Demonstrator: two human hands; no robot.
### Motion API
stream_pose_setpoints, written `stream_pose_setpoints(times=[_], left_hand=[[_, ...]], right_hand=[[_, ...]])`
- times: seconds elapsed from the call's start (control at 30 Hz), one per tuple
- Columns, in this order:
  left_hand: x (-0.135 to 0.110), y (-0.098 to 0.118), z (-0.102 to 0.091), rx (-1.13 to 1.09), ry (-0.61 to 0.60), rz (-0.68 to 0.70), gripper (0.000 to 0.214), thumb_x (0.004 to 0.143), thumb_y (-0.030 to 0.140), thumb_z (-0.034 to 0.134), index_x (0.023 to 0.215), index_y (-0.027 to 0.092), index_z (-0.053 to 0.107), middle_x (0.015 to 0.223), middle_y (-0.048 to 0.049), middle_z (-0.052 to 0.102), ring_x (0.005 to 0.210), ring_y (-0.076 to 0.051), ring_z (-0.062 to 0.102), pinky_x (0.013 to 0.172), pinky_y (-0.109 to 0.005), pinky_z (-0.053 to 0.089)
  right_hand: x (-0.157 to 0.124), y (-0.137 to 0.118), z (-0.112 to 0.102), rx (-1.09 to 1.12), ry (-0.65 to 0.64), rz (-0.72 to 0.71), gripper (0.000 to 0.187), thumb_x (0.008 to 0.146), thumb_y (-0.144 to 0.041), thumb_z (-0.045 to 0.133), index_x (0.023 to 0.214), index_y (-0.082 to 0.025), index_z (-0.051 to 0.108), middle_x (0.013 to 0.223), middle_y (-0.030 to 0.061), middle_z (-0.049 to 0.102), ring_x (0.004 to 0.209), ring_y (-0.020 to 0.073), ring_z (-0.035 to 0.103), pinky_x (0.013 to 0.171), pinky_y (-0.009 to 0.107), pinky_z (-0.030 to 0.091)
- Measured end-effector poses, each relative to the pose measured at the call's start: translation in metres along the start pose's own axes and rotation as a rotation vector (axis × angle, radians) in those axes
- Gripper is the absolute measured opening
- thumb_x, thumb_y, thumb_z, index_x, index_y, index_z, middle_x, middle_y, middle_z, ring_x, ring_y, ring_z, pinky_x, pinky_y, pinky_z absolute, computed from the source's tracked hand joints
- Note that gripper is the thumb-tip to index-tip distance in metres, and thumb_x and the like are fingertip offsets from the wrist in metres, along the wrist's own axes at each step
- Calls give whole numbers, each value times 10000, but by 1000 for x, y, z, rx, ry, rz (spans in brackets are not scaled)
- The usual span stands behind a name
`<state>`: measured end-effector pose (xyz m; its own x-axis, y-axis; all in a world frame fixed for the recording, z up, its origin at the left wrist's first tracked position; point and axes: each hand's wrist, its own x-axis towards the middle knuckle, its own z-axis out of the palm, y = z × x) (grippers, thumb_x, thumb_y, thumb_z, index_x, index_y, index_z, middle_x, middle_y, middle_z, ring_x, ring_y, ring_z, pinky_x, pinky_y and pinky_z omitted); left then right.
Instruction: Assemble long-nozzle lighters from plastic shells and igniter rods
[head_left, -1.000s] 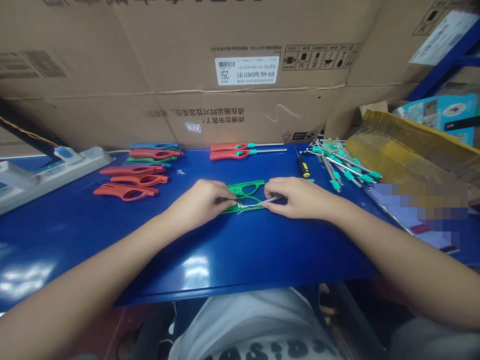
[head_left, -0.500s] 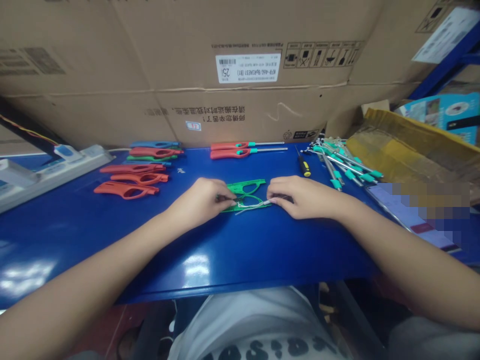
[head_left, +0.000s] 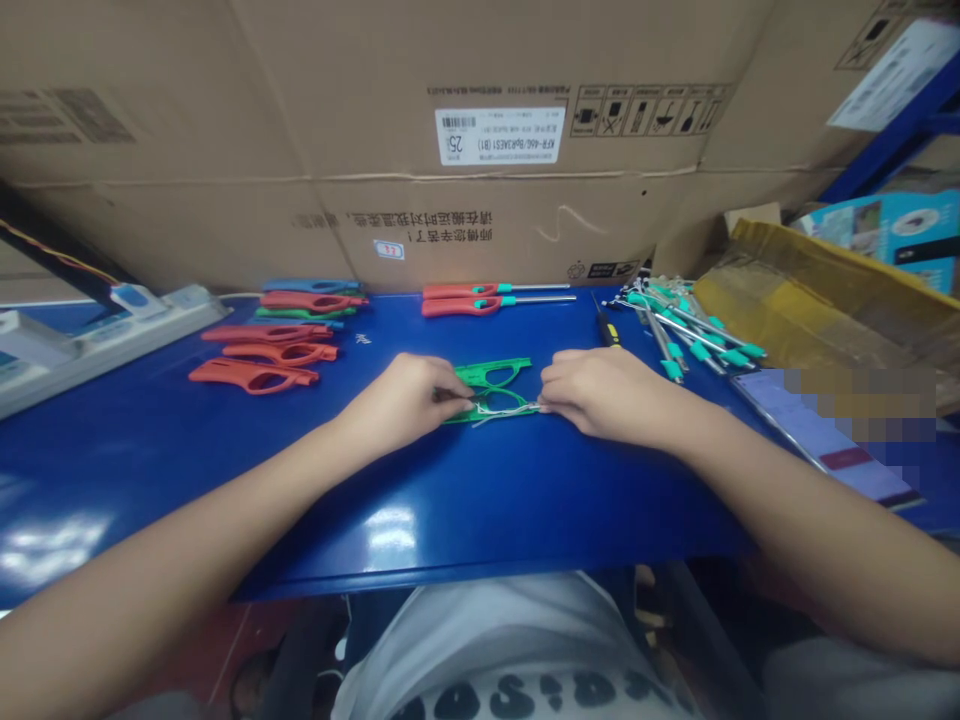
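Your left grip (head_left: 401, 402) is pressed together at the left side of the green lighter shell (head_left: 487, 374), thumb and fingers pinching a small dark piece that is too small to make out. Your right grip (head_left: 609, 396) is pressed together too, its fingertips (head_left: 544, 406) pinching the end of a thin wire (head_left: 504, 409) that runs across the shell's lower loop. The shell lies flat near the middle of the blue table (head_left: 457, 500), between your hands.

Toward the table's back left corner, red lighter shells (head_left: 253, 376) lie in a loose row, with a green one and a blue one behind them. Two assembled red long-nosed lighters (head_left: 461, 299) lie along the back edge, straight ahead of you. Right of them is a screwdriver with a yellow and black handle (head_left: 607, 332), partly behind your right hand, then a heap of metal lighter tubes with teal collars (head_left: 690, 335) at the back right. A power strip (head_left: 112, 325) sits along the left edge, and cardboard boxes (head_left: 480, 100) stand behind the table.
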<state>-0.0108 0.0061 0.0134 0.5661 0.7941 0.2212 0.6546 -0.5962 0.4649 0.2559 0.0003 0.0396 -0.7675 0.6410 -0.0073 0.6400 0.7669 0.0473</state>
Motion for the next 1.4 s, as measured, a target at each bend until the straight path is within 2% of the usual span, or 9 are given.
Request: stream_pose_setpoints(times=[0.1,0.2,0.33,0.5,0.7,1.03,1.17,1.3,1.4], left_hand=[[0,1,1,-1,3,-6,84,833,156,776,898,167,828,800,-37,750,660,-134,653,639,-242,463],[-1,3,3,-33,13,-22,88,839,165,771,904,171,829,817,-40,755,685,-139,665,651,-245,477],[-2,9,10,-94,28,-18,123,860,188,751,958,182,825,841,-43,758,709,-144,673,660,-247,500],[-5,18,22,-96,70,58,158,902,193,695,1012,179,807,870,-55,747,732,-154,677,674,-259,526],[-8,27,19,-84,10,133,174,944,234,652,1033,171,787,967,-70,745,848,-176,707,782,-282,564],[-12,24,23,121,-46,166,268,973,235,609,1188,145,740,1123,-122,701,979,-230,696,919,-368,576],[-13,29,19,263,-85,168,298,1009,260,541,1219,155,724,1129,-130,678,1000,-250,672,903,-386,572],[-17,36,15,452,-122,216,336,1042,238,441,1207,142,718,1023,-139,665,961,-259,644,877,-402,548],[-23,40,17,555,-134,229,350,1034,234,461,1300,118,657,1066,-156,649,1006,-288,626,876,-423,531]], right_hand=[[0,-8,-3,-110,-54,-35,229,930,-102,549,783,-155,717,829,74,713,836,199,622,595,314,272],[-3,-10,-4,-110,-42,-32,258,953,-165,533,772,-143,716,837,94,708,786,196,621,591,316,273],[-5,-5,-1,75,41,42,291,969,-306,543,787,-174,728,860,77,719,757,192,637,600,300,328],[1,1,14,323,214,69,191,940,-355,642,1048,-216,718,1049,46,719,880,188,663,691,282,420],[10,0,32,439,256,9,118,957,-307,634,966,-206,695,991,25,711,857,159,641,718,267,425],[11,1,29,328,232,-35,115,965,-261,612,901,-195,682,935,48,717,895,191,639,701,273,389],[12,-1,31,310,230,-48,132,975,-252,597,896,-192,684,935,51,716,898,193,640,705,275,395],[12,-1,33,338,237,-55,142,976,-252,596,898,-195,700,930,47,718,889,186,642,708,269,405],[10,2,30,391,258,-37,148,972,-264,600,913,-196,718,951,48,720,857,171,643,719,268,421]])
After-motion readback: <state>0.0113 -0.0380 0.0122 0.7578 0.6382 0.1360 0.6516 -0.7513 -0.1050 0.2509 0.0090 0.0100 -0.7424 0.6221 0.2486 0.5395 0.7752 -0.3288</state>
